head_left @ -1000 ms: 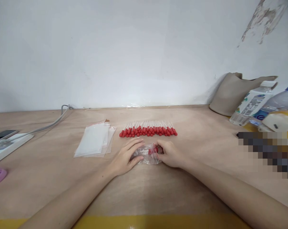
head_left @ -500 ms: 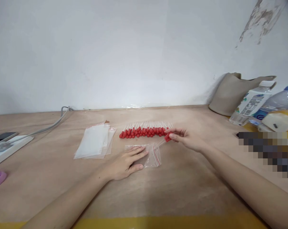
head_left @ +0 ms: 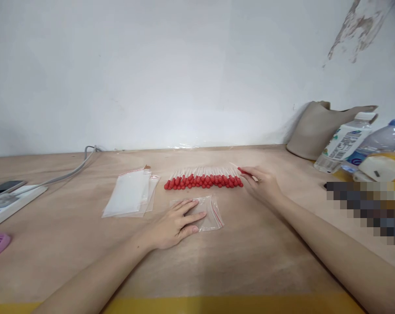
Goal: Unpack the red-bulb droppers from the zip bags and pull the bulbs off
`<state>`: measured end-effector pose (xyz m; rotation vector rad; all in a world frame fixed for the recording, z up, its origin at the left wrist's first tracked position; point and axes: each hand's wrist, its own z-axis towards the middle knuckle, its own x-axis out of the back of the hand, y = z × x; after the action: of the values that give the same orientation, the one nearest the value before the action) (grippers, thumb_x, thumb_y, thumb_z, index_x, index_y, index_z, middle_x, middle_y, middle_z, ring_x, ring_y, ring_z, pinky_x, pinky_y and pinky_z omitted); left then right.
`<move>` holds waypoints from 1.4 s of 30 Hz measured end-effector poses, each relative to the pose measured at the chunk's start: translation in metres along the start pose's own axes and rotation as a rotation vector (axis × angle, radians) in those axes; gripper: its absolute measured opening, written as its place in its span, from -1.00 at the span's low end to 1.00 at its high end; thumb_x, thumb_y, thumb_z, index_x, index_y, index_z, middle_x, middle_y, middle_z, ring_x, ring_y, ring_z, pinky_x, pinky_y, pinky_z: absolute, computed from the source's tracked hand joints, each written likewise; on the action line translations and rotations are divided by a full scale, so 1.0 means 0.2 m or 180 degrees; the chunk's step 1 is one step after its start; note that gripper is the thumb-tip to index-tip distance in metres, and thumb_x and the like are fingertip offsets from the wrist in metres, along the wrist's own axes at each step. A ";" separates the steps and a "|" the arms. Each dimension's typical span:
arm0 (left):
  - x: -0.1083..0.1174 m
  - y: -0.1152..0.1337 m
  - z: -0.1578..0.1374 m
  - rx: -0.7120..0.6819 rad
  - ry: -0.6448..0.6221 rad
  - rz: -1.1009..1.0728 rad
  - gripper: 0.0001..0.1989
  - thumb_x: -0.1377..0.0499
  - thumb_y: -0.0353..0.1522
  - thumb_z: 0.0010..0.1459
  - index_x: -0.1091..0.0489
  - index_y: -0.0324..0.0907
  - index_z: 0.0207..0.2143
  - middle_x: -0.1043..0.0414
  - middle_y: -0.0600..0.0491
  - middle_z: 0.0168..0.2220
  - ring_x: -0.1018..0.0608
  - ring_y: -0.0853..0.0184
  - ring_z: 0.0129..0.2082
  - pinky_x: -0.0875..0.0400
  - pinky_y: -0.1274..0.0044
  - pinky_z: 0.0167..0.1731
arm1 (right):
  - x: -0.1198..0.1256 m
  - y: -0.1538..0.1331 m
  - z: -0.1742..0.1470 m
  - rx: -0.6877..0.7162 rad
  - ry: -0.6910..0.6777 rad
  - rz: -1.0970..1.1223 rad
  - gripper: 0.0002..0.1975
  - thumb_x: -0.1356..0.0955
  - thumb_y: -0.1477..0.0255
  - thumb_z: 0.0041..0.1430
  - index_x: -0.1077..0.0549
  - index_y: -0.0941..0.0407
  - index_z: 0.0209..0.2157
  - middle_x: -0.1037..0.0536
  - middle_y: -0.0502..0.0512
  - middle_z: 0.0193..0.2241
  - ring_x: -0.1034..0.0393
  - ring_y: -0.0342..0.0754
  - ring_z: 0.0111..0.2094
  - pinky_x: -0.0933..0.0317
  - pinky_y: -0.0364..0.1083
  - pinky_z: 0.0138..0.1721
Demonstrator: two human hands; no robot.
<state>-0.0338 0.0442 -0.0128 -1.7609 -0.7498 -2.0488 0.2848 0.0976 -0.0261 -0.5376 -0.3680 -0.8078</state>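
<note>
Red-tipped slim stick between pinched fingers of right hand, now away from transparent plastic bag under left hand, fingers spread.

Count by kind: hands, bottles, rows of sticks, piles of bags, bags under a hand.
Hands: 2 (left hand, right hand)
Bottles: 2 (white-capped bottle, blue-capped bottle)
Row of red-tipped sticks: 1
Pile of bags: 1
Bag under left hand: 1
Total: 7

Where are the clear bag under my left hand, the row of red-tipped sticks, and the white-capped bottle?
Clear bag [head_left: 210, 219], head view: plain plastic beside its red-striped end.
Row of red-tipped sticks [head_left: 203, 180], head view: red tips near the row's middle.
White-capped bottle [head_left: 344, 142], head view: its printed label.
</note>
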 end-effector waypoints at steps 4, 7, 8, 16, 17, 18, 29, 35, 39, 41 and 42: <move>0.00 0.00 0.00 -0.0002 -0.0023 0.0014 -0.59 0.12 -0.18 0.24 -0.01 0.14 0.15 0.12 0.08 0.24 -0.03 0.19 0.21 0.00 0.21 0.13 | -0.05 0.02 -0.02 0.0431 -0.0072 -0.0091 -0.79 -0.24 0.47 0.15 -0.45 0.10 -0.21 -0.53 0.11 -0.28 -0.41 -0.07 -0.29 -0.32 -0.05 -0.21; -0.01 -0.01 0.00 0.0033 -0.0048 0.0020 -0.58 0.11 -0.18 0.24 0.00 0.16 0.15 0.12 0.10 0.24 -0.04 0.18 0.21 0.00 0.21 0.13 | -0.07 0.04 -0.02 0.0557 -0.0174 -0.0161 -0.79 -0.24 0.46 0.15 -0.45 0.11 -0.21 -0.53 0.13 -0.28 -0.42 -0.06 -0.28 -0.33 -0.05 -0.21; -0.01 -0.01 0.00 0.0042 -0.0052 0.0020 -0.58 0.11 -0.17 0.24 0.00 0.16 0.15 0.12 0.11 0.24 -0.04 0.17 0.21 -0.01 0.21 0.13 | -0.07 0.05 -0.02 0.0554 -0.0215 -0.0197 -0.79 -0.24 0.46 0.15 -0.45 0.11 -0.21 -0.53 0.14 -0.27 -0.42 -0.05 -0.28 -0.33 -0.04 -0.21; -0.01 -0.01 0.00 0.0017 -0.0043 0.0064 -0.58 0.13 -0.17 0.24 0.00 0.14 0.15 0.12 0.09 0.24 -0.03 0.18 0.21 -0.01 0.22 0.13 | -0.07 0.06 -0.04 0.0284 -0.0475 -0.0135 -0.75 -0.22 0.47 0.15 -0.44 0.12 -0.17 -0.50 0.17 -0.21 -0.41 -0.02 -0.21 -0.32 -0.01 -0.15; 0.00 -0.01 0.00 0.0017 -0.0048 0.0065 -0.58 0.13 -0.17 0.24 0.00 0.14 0.15 0.13 0.09 0.24 -0.03 0.18 0.21 -0.01 0.22 0.13 | -0.07 0.06 -0.04 0.0270 -0.0512 -0.0118 -0.75 -0.21 0.47 0.15 -0.43 0.13 -0.16 -0.50 0.17 -0.21 -0.41 -0.01 -0.21 -0.32 -0.01 -0.15; 0.00 -0.01 0.00 0.0024 -0.0058 0.0064 -0.58 0.13 -0.17 0.24 0.00 0.14 0.15 0.13 0.09 0.25 -0.03 0.19 0.21 -0.01 0.23 0.13 | -0.06 0.06 -0.04 0.0258 -0.0543 -0.0119 -0.74 -0.21 0.47 0.15 -0.43 0.13 -0.15 -0.50 0.17 -0.21 -0.41 -0.01 -0.20 -0.32 0.00 -0.15; 0.00 0.00 0.00 0.0090 -0.0119 0.0034 -0.58 0.14 -0.15 0.24 0.01 0.15 0.15 0.13 0.10 0.25 -0.02 0.19 0.21 0.01 0.23 0.13 | -0.04 0.04 -0.07 -0.0214 -0.0436 0.0052 -0.59 -0.30 0.34 0.05 -0.31 0.15 -0.04 -0.48 0.19 -0.20 -0.40 0.03 -0.20 -0.31 0.04 -0.17; 0.01 0.02 -0.01 0.0270 -0.0122 0.0060 -0.58 0.15 -0.13 0.23 -0.02 0.18 0.14 0.07 0.08 0.23 -0.08 0.14 0.19 -0.04 0.17 0.09 | -0.02 -0.19 -0.07 0.0491 -0.0352 0.0226 -0.73 -0.29 0.38 0.09 -0.39 0.12 -0.15 -0.44 0.20 -0.20 -0.33 0.00 -0.14 -0.23 0.03 -0.10; 0.00 0.03 -0.01 0.0314 -0.0098 0.0083 -0.57 0.15 -0.11 0.22 -0.01 0.16 0.14 0.06 0.04 0.22 -0.06 0.14 0.19 -0.04 0.14 0.07 | -0.03 -0.41 -0.09 0.1345 -0.1623 0.0623 -0.56 -0.30 0.23 0.08 -0.32 0.06 0.00 -0.32 0.16 0.03 -0.14 0.03 0.08 -0.03 0.08 0.08; 0.00 0.02 -0.01 0.0335 -0.0103 0.0077 -0.56 0.15 -0.10 0.22 0.00 0.16 0.15 0.06 0.04 0.23 -0.05 0.14 0.20 -0.04 0.14 0.07 | -0.05 -0.46 -0.11 0.1490 -0.2048 0.0704 -0.57 -0.28 0.20 0.10 -0.31 0.05 0.00 -0.37 0.12 0.00 -0.14 0.01 0.09 0.08 0.11 0.13; 0.00 0.02 -0.01 0.0356 -0.0099 0.0071 -0.56 0.15 -0.10 0.22 0.00 0.15 0.15 0.05 0.04 0.22 -0.06 0.14 0.20 -0.03 0.14 0.07 | -0.06 -0.46 -0.11 0.1442 -0.2148 0.0728 -0.60 -0.26 0.22 0.13 -0.33 0.05 -0.01 -0.41 0.11 -0.04 -0.19 -0.01 0.06 0.12 0.12 0.14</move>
<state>-0.0335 0.0391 -0.0119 -1.7349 -0.8334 -1.9303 0.2098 0.0384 -0.0214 -0.4014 -1.0618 -0.2818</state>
